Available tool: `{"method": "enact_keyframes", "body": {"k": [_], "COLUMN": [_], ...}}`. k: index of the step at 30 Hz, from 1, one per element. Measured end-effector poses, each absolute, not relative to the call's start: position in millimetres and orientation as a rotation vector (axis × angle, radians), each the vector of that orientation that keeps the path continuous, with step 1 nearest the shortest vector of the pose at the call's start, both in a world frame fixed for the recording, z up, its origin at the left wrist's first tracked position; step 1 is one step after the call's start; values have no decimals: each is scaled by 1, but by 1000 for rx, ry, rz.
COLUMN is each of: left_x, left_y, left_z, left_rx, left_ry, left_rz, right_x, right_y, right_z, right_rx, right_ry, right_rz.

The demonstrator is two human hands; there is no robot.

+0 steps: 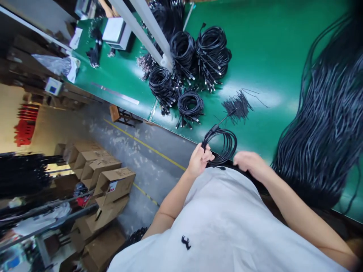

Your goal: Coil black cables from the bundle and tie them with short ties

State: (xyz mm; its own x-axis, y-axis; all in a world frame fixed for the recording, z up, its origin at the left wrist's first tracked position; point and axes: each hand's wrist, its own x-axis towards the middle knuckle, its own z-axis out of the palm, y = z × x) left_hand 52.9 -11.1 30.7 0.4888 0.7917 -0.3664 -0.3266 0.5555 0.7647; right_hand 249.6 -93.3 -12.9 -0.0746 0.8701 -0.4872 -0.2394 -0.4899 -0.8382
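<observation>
My left hand [199, 158] is closed around a small coil of black cable [224, 143] held just above the near edge of the green table [269, 49]. My right hand [249, 163] sits close beside the coil at its lower right, fingers curled down; what they hold, if anything, is hidden. A cable end sticks up from the coil toward a small heap of short black ties [238, 105] on the table.
Several finished cable coils [195, 64] lie further back on the table. A thick mass of loose black cables [326, 124] hangs at the right. White bars [147, 26] cross overhead. Cardboard boxes [107, 185] stand on the floor at the left.
</observation>
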Motion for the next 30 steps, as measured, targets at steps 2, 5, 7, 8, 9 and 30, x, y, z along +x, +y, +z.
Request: {"method": "enact_keyframes", "body": {"k": [2, 5, 7, 8, 9, 30], "left_x": [51, 48, 47, 46, 44, 2], "left_y": [4, 29, 45, 53, 61, 346], "left_z": [36, 37, 34, 33, 31, -29], "left_rx": [636, 516, 430, 401, 388, 2403], "left_ry": [813, 846, 847, 854, 865, 381], "left_rz": [708, 659, 631, 618, 607, 188], "right_x": [267, 261, 241, 230, 220, 236], "right_y": [-89, -74, -58, -49, -40, 186], "right_z": [-20, -24, -24, -23, -24, -83], "right_rx": [-1493, -1368, -1301, -1315, -1345, -1856], "right_ry": [-678, -703, -662, -615, -557, -1716], "right_rz": [1320, 1384, 1532, 1553, 1540, 524]}}
